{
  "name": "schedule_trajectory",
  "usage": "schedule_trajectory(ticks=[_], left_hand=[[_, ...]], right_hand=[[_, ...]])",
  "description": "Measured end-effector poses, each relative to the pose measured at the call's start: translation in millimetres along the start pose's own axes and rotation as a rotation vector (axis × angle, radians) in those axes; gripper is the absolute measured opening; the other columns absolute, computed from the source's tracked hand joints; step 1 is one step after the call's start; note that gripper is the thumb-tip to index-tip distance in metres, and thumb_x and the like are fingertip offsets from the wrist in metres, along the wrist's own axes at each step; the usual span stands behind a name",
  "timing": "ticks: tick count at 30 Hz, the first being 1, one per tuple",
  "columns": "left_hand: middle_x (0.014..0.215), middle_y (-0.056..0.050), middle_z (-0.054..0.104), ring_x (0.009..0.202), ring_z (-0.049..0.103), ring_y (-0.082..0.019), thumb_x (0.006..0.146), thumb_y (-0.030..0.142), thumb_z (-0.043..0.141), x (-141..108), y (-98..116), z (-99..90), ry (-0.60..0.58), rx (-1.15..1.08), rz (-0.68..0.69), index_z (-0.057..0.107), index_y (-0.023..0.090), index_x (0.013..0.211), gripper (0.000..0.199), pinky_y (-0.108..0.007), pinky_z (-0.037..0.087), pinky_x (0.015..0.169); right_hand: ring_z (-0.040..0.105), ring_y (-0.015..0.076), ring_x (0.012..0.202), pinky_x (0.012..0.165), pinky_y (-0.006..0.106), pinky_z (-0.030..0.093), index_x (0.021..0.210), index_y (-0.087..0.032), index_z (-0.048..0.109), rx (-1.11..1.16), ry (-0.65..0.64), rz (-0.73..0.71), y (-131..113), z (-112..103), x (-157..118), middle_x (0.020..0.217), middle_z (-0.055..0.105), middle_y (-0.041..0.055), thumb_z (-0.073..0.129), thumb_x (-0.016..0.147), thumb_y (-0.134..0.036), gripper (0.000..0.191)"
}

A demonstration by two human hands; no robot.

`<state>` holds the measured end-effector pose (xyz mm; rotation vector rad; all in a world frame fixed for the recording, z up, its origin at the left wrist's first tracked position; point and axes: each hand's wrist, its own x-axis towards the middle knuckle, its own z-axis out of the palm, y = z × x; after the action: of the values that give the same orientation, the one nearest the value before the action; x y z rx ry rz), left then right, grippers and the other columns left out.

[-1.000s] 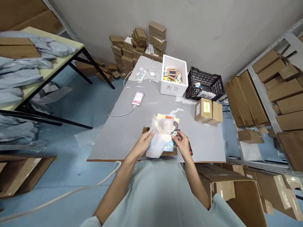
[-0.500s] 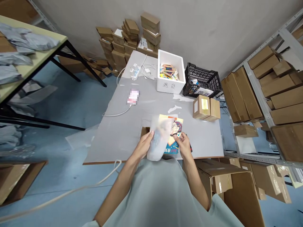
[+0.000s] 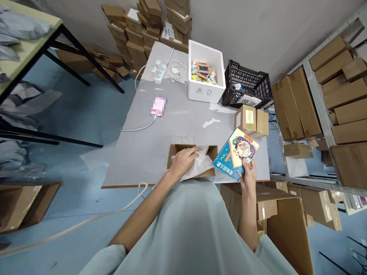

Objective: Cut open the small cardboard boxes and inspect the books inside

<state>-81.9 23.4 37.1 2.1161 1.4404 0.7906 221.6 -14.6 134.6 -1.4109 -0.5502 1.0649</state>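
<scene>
My right hand (image 3: 249, 175) pinches the lower right edge of a picture book (image 3: 236, 154) with a blue and cream cover, held tilted above the table's right side. My left hand (image 3: 183, 163) is closed on a crumpled, whitish translucent wrapping bag (image 3: 201, 163) at the mouth of an open cardboard box (image 3: 212, 151). The box stands at the front edge of the table, close to my body. Whatever lies under the wrapping is hidden.
On the grey table (image 3: 129, 160) are a white foam box (image 3: 206, 94) with small items, a black crate (image 3: 248, 82), small cartons (image 3: 246, 118), a blurred phone (image 3: 158, 106) and a power strip (image 3: 159, 72). Shelves of cartons (image 3: 352, 107) stand right; a large open carton (image 3: 289, 229) is below.
The wrapping came apart from the book and went down into the box with my left hand. My right hand moved right with the book. The box's opening is now uncovered to view.
</scene>
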Motion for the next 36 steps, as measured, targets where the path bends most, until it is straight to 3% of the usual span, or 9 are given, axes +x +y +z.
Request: schedule_trajectory(ticks=[7,11,14,17,22,25,29,33,36], left_hand=[[0.12,-0.022,0.086,0.121,0.082,-0.037,0.095,0.005,0.066,37.8,-5.3,48.8,-0.435,0.057,-0.128,0.088,0.016,0.105,0.027,-0.05,0.062,0.113],[0.127,-0.017,0.087,0.121,0.082,-0.035,0.103,0.026,0.066,36.8,0.8,29.5,-0.405,-0.036,-0.186,0.088,0.021,0.121,0.029,-0.045,0.063,0.109],[0.13,-0.016,0.087,0.124,0.082,-0.035,0.113,0.062,0.05,32.2,21.4,5.2,-0.271,-0.529,-0.312,0.088,0.022,0.125,0.056,-0.047,0.063,0.112],[0.121,-0.016,0.089,0.115,0.084,-0.037,0.096,0.085,0.069,31.6,48.1,-12.4,-0.229,-1.008,-0.456,0.089,0.021,0.118,0.071,-0.05,0.065,0.108],[0.119,-0.015,0.089,0.107,0.084,-0.036,0.066,0.075,0.1,32.2,68.9,-22.4,-0.116,-1.045,-0.553,0.085,0.018,0.109,0.072,-0.046,0.069,0.096],[0.111,-0.01,0.089,0.102,0.082,-0.033,0.08,0.066,0.093,30.1,67.4,-37.8,0.016,-0.784,-0.485,0.085,0.021,0.107,0.054,-0.042,0.066,0.094],[0.107,-0.006,0.085,0.103,0.079,-0.028,0.101,0.03,0.073,31.3,74.4,-70.9,0.03,-0.284,-0.12,0.084,0.026,0.112,0.017,-0.048,0.059,0.116],[0.101,-0.004,0.082,0.119,0.076,-0.027,0.102,0.008,0.059,32.7,94.7,-84.6,-0.031,-0.006,0.209,0.083,0.027,0.109,0.031,-0.063,0.034,0.143],[0.126,-0.008,0.083,0.146,0.068,-0.031,0.104,0.011,0.065,23.9,102.2,-78.6,0.055,0.005,0.199,0.083,0.029,0.122,0.031,-0.067,0.028,0.145]], right_hand=[[0.084,0.0224,0.094,0.092,0.036,0.068,0.107,-0.027,0.065,-0.018,-0.142,0.09,12.1,0.9,-8.2,0.111,0.087,0.003,0.103,0.08,-0.055,0.054],[0.083,0.0211,0.092,0.091,0.034,0.067,0.108,-0.027,0.066,-0.023,-0.17,0.082,14.7,5.4,-12.2,0.106,0.087,0.0014,0.102,0.082,-0.054,0.052],[0.082,0.0214,0.092,0.087,0.032,0.066,0.106,-0.027,0.066,-0.055,-0.168,0.066,15.8,11.2,-12.5,0.105,0.087,0.0025,0.101,0.082,-0.055,0.052],[0.082,0.0231,0.089,0.083,0.033,0.066,0.101,-0.027,0.064,-0.097,-0.192,0.064,19.3,19.9,-8.5,0.102,0.087,0.0032,0.102,0.078,-0.061,0.056],[0.082,0.026,0.098,0.089,0.037,0.068,0.106,-0.027,0.067,-0.197,-0.297,0.069,22.4,34.3,2.8,0.109,0.088,0.0075,0.1,0.076,-0.067,0.06],[0.076,0.0321,0.131,0.11,0.047,0.065,0.132,-0.025,0.07,-0.423,-0.228,-0.141,9.5,37.9,3.1,0.141,0.08,0.0163,0.098,0.079,-0.063,0.072],[0.038,0.0397,0.175,0.141,0.064,0.035,0.164,-0.026,0.061,-0.795,-0.285,-0.585,-14.8,44.4,-8.4,0.18,0.052,0.0193,0.092,0.091,-0.052,0.083],[0.068,0.0392,0.149,0.134,0.059,0.044,0.142,-0.032,0.08,-0.937,-0.628,-0.558,-15.7,57.6,-16.0,0.147,0.081,0.013,0.086,0.095,-0.035,0.048],[0.083,0.0342,0.105,0.109,0.047,0.06,0.119,-0.035,0.087,-0.93,-0.636,-0.388,-4.7,63.5,-15.5,0.103,0.089,0.0064,0.083,0.095,-0.032,0.025]])
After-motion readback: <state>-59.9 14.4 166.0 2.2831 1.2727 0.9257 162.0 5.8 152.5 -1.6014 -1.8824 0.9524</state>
